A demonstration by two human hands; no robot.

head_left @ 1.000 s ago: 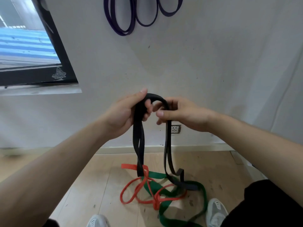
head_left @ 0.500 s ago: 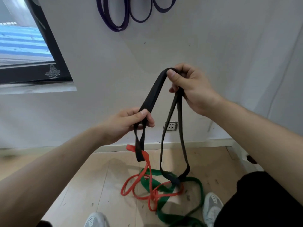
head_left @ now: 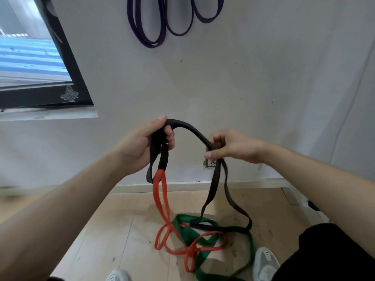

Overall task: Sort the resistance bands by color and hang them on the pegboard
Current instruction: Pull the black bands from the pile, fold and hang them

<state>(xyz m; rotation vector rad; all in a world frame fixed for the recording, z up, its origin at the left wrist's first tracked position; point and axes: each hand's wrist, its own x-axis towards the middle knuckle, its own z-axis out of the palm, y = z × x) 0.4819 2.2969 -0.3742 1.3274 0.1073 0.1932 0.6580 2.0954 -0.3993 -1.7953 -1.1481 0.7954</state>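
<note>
A black resistance band (head_left: pixel 189 127) arches between my two hands in front of the white wall. My left hand (head_left: pixel 140 147) grips one folded end of it, and a red band (head_left: pixel 162 199) hangs caught in the black loop below that hand. My right hand (head_left: pixel 233 146) pinches the other side of the black band, whose long loop drops to the floor. The red band's lower coils lie tangled with a green band (head_left: pixel 205 252) on the wooden floor. Several purple bands (head_left: pixel 148 27) hang on the wall above.
A dark-framed window (head_left: pixel 67 63) is at the upper left. A wall socket (head_left: pixel 210 164) sits just behind the black band. My grey shoes (head_left: pixel 264 264) stand on the wooden floor beside the tangled bands, with my dark trouser leg at the lower right.
My right hand has come down from its raised position to the level of my left. My left hand has risen, lifting the red band's end off the floor with the black loop.
</note>
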